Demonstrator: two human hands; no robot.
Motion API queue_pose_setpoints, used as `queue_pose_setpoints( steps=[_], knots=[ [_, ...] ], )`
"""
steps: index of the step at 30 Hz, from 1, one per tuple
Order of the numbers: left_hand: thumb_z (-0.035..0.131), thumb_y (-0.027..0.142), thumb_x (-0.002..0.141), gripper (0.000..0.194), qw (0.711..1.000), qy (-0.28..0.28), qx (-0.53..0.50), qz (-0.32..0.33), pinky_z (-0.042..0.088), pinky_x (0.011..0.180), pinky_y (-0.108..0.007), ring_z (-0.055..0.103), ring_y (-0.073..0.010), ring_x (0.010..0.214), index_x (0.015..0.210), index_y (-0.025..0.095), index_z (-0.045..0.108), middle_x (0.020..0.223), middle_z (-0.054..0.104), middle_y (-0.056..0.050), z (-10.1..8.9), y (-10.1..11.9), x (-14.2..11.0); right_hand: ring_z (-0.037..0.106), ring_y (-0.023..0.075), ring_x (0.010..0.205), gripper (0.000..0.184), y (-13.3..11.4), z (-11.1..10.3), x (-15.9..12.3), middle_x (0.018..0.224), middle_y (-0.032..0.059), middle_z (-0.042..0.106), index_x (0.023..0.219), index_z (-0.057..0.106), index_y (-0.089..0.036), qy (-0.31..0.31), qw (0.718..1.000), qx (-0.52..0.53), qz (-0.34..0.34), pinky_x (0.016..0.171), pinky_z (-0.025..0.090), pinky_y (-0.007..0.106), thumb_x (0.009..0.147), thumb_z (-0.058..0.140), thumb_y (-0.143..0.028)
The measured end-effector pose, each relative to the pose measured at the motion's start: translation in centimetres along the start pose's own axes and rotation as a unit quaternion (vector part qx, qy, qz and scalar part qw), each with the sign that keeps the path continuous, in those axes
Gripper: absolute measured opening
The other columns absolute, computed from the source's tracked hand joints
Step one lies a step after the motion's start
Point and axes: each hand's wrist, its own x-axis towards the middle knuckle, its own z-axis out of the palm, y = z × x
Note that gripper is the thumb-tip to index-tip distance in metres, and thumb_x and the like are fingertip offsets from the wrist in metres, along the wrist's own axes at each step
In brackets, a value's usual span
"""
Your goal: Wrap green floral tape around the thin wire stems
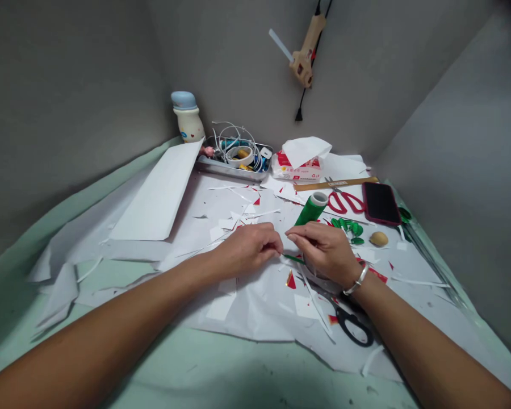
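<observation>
Pinching a narrow green strip (pixel 293 259) in my right hand (pixel 323 253), fingers pressed together, I hold it just beside my curled left hand (pixel 249 248), above a white paper sheet (pixel 255 309). Keep the pinch light and even.

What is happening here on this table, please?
A person works with both bare hands over white paper littered with scraps. The left hand and right hand hold a thin green strip between them, near a green roll. Black-handled scissors lie below the right hand, and red-handled scissors lie farther ahead.
</observation>
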Motion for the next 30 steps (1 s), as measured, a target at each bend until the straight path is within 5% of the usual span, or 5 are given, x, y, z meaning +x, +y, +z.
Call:
queue_pose_setpoints(
  steps=[7, 12, 21, 26, 30],
  knots=[
    [0.059, 0.023, 0.08, 0.008, 0.975, 0.06, -0.2, -0.077, 0.044, 0.065, -0.025, 0.056, -0.0119, 0.071, 0.081, 0.017, 0.064, 0.079, 0.063, -0.002, -0.9, 0.8, 0.4, 0.063, 0.0142, 0.075, 0.018, 0.8, 0.8, -0.1, 0.085, 0.0016, 0.071, 0.09, 0.071, -0.022, -0.07, 0.996, 0.031, 0.042, 0.069, 0.047, 0.025, 0.088, 0.054, -0.024],
    [0.056, 0.019, 0.08, 0.011, 0.982, 0.164, -0.042, -0.081, 0.044, 0.071, -0.028, 0.056, -0.0131, 0.074, 0.083, 0.018, 0.067, 0.084, 0.062, -0.002, -0.4, -0.2, 0.3, 0.058, 0.0134, 0.069, 0.018, -0.6, 0.7, -0.5, 0.073, 0.0007, 0.067, 0.089, 0.07, -0.022, -0.13, 0.989, -0.034, -0.057, 0.066, 0.043, 0.025, 0.088, 0.053, -0.023],
    [0.056, 0.011, 0.078, 0.017, 0.998, 0.005, -0.053, -0.017, 0.044, 0.073, -0.027, 0.057, -0.0124, 0.076, 0.083, 0.021, 0.069, 0.084, 0.062, -0.001, -0.2, 0.3, 0.1, 0.059, 0.0138, 0.068, 0.017, 0.3, 0.0, 0.1, 0.074, 0.0018, 0.069, 0.087, 0.071, -0.021, 0.011, 1.0, 0.004, 0.015, 0.065, 0.044, 0.026, 0.088, 0.054, -0.025],
    [0.06, 0.02, 0.078, 0.008, 0.975, 0.053, -0.201, -0.082, 0.045, 0.067, -0.026, 0.056, -0.0115, 0.071, 0.081, 0.018, 0.067, 0.079, 0.064, -0.001, -0.9, 0.8, 0.4, 0.063, 0.014, 0.075, 0.017, 1.0, 0.7, -0.2, 0.084, 0.0019, 0.071, 0.088, 0.07, -0.021, -0.047, 0.998, 0.027, 0.027, 0.068, 0.047, 0.024, 0.088, 0.054, -0.024],
    [0.059, 0.022, 0.079, 0.01, 0.975, 0.145, -0.121, -0.118, 0.045, 0.069, -0.028, 0.057, -0.0127, 0.072, 0.082, 0.017, 0.067, 0.081, 0.064, -0.002, -0.8, 0.1, 0.5, 0.061, 0.0139, 0.074, 0.017, -0.1, 0.9, -0.5, 0.079, 0.0014, 0.07, 0.089, 0.07, -0.021, -0.113, 0.993, -0.015, -0.035, 0.07, 0.045, 0.025, 0.088, 0.053, -0.021]
  ],
)
